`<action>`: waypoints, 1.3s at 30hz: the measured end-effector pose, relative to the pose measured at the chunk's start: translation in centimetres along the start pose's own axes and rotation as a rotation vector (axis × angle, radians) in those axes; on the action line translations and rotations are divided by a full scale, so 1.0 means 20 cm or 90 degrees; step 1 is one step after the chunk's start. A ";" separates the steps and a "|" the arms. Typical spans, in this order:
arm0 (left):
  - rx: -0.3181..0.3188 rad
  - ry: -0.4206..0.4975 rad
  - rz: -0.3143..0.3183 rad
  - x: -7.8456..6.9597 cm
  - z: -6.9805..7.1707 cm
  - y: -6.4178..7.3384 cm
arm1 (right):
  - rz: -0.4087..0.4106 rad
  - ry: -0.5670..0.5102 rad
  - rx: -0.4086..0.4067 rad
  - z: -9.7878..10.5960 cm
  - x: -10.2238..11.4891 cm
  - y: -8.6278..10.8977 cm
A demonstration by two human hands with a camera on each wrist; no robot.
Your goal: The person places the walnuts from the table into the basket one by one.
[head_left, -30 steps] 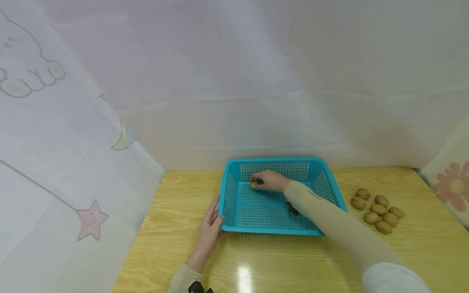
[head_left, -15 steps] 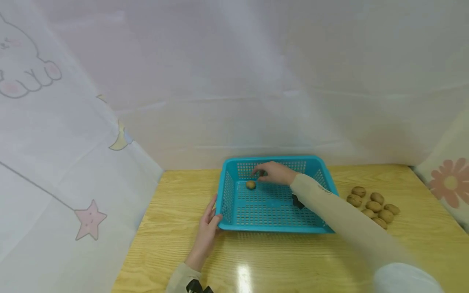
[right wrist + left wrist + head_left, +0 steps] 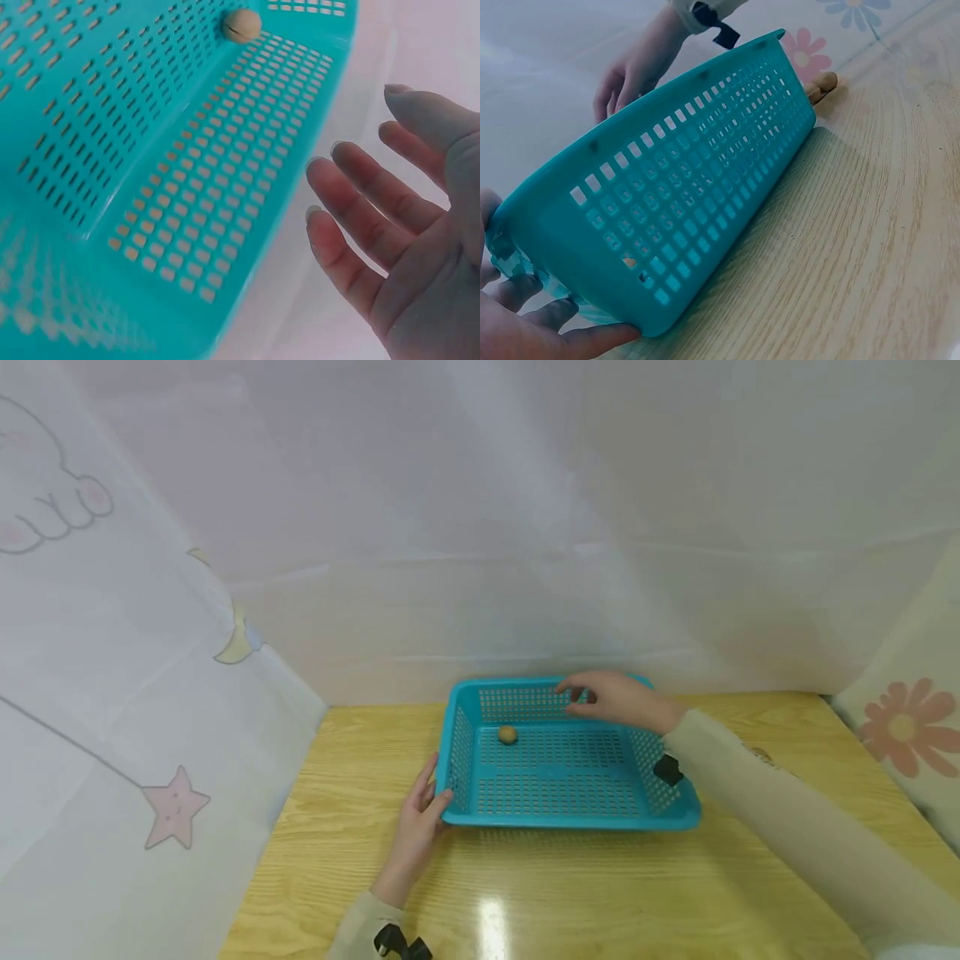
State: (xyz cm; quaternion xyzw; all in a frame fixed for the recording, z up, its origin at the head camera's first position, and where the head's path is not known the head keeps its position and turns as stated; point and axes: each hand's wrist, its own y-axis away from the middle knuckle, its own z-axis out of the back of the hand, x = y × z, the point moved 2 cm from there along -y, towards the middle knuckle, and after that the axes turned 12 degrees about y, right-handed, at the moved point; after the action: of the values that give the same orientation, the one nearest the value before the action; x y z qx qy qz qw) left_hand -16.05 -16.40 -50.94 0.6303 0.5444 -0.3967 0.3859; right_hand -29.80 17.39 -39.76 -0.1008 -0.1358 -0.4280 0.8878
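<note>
Fingers of the right hand (image 3: pixel 618 700) are parted and loosely bent, raised near the far rim of a turquoise, perforated plastic basket (image 3: pixel 570 821), toward its right end. The left hand (image 3: pixel 411 833) grips the basket's left side near the front corner, thumb at the rim and fingers against the outer wall. A round tan walnut (image 3: pixel 507 735) rests on the basket floor by the far left corner. The basket stands close to the far edge of a yellow wood-grain table (image 3: pixel 570 893), between its left and right corners. Beyond the basket's right end, toward the table's right edge, lie brown nuts (image 3: pixel 821 88), mostly hidden. A pale cloth backdrop (image 3: pixel 525 527) hangs past the far edge; a printed pink star (image 3: pixel 176 807) shows left of the table.
</note>
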 end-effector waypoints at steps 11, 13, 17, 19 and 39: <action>0.006 -0.005 -0.008 -0.01 -0.01 0.01 | -0.001 0.017 -0.057 0.09 -0.14 0.35; 0.006 -0.004 -0.007 -0.01 -0.01 0.01 | 0.002 0.019 -0.080 0.10 -0.17 0.42; 0.005 -0.008 -0.006 0.00 -0.01 0.00 | -0.014 0.031 -0.114 0.10 -0.22 0.56; 0.001 -0.009 -0.004 0.00 -0.01 0.00 | -0.032 0.032 -0.120 0.11 -0.25 0.63; 0.006 -0.015 0.006 0.00 -0.01 0.01 | -0.156 0.153 -0.181 -0.03 -0.68 1.20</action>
State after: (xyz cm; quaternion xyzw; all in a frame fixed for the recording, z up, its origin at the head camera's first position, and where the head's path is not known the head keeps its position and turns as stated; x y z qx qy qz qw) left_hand -15.87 -16.24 -50.80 0.6298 0.5349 -0.4051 0.3914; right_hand -18.98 41.87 -46.39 -0.1557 0.0216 -0.5562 0.8161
